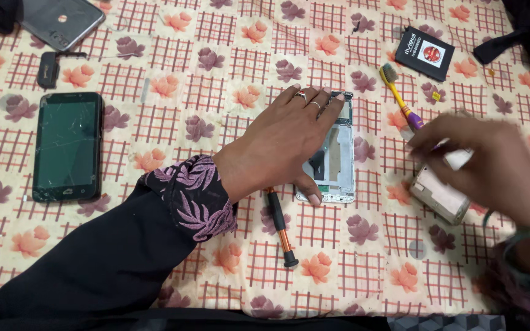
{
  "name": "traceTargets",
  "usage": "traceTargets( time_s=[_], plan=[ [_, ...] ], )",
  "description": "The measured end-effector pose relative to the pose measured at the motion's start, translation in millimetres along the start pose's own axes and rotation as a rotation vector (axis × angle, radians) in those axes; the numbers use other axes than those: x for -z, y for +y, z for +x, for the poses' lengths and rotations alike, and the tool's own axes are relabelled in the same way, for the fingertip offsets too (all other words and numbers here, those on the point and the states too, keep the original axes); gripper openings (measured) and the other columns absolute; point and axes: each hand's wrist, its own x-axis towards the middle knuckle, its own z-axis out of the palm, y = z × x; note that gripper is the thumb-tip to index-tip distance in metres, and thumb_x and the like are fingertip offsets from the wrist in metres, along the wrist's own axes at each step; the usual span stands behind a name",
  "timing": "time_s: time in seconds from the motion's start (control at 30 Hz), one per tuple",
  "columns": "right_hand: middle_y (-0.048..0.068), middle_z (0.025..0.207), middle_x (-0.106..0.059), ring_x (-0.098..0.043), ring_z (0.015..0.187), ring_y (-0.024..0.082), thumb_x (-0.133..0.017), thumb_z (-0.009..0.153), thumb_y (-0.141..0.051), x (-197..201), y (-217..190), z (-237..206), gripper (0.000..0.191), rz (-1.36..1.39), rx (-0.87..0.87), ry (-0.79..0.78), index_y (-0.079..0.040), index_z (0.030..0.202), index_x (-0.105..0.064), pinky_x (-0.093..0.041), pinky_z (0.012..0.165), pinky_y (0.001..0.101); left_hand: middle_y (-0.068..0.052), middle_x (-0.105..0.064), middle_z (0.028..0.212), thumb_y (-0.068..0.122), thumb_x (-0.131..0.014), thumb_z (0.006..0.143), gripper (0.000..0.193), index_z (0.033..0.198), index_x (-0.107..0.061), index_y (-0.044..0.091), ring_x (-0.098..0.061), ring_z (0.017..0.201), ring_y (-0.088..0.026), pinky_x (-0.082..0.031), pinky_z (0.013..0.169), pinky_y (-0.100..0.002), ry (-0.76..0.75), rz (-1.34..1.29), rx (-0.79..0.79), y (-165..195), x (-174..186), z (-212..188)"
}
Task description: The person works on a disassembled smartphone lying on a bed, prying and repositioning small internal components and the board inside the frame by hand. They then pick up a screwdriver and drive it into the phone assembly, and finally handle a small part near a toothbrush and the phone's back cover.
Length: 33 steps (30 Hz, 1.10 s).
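My left hand (283,144) lies flat across an opened white phone frame (340,160) on the patterned cloth, fingers over its top and thumb at its lower edge. My right hand (492,165), blurred, hovers at the right above a pale pinkish phone back cover (440,195) and seems to pinch a small white piece; I cannot tell what it is. A black and orange screwdriver (280,228) lies just below my left wrist. A yellow and purple toothbrush (400,95) lies between the two hands.
A black phone with a cracked screen (69,146) lies at the left. Another dark phone (61,21) sits at the top left, with a small black part (48,68) below it. A black battery (424,53) lies at the top right.
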Motion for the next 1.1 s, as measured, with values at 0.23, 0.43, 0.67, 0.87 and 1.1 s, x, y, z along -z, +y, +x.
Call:
traceTargets(
  time_s=[0.23, 0.43, 0.67, 0.87, 1.1],
  plan=[
    [0.015, 0.142, -0.061, -0.061, 0.118, 0.029, -0.067, 0.089, -0.008, -85, -93, -18, 0.045, -0.049, 0.771, 0.016, 0.003, 0.132, -0.065, -0.055, 0.091, 0.0403, -0.031, -0.051, 0.14, 0.058, -0.096, 0.043, 0.137, 0.145, -0.037, -0.012, -0.049, 0.129, -0.042, -0.032, 0.11, -0.051, -0.006, 0.017, -0.001, -4, -5, -2],
    [0.02, 0.134, -0.063, -0.062, 0.112, 0.03, -0.061, 0.094, -0.022, -88, -108, 4, 0.038, -0.298, 0.964, -0.053, 0.005, 0.12, -0.066, -0.054, 0.09, 0.0399, -0.029, -0.05, 0.14, 0.063, -0.094, 0.04, 0.136, 0.142, -0.042, -0.011, -0.047, 0.13, -0.042, -0.031, 0.11, -0.052, -0.011, -0.002, -0.003, -8, -8, 1],
    [0.021, 0.123, -0.062, -0.062, 0.115, 0.036, -0.067, 0.098, -0.024, -65, -93, -13, 0.028, 0.051, 1.109, 0.005, 0.001, 0.111, -0.064, -0.055, 0.1, 0.0458, -0.031, -0.049, 0.139, 0.077, -0.09, 0.034, 0.135, 0.127, -0.053, -0.013, -0.043, 0.133, -0.047, -0.027, 0.113, -0.054, 0.006, -0.017, -0.033, -12, -8, 3],
    [0.014, 0.095, -0.059, -0.062, 0.086, 0.023, -0.05, 0.103, 0.01, -20, -36, 7, 0.013, 0.141, 0.237, 0.538, 0.005, 0.115, -0.051, -0.051, 0.067, 0.0329, -0.032, -0.047, 0.141, 0.075, -0.091, 0.035, 0.133, 0.128, -0.053, -0.013, -0.04, 0.135, -0.048, -0.028, 0.113, -0.053, -0.013, -0.058, -0.029, -14, -10, 3],
    [0.01, 0.102, -0.077, -0.077, 0.096, 0.011, -0.057, 0.104, -0.001, -43, 8, 86, 0.021, 0.635, -0.165, 0.267, 0.004, 0.121, -0.068, -0.059, 0.07, 0.0247, -0.033, -0.045, 0.142, 0.071, -0.093, 0.036, 0.129, 0.125, -0.055, -0.014, -0.038, 0.133, -0.05, -0.03, 0.11, -0.054, -0.009, -0.088, -0.027, -12, -7, 2]
  ],
)
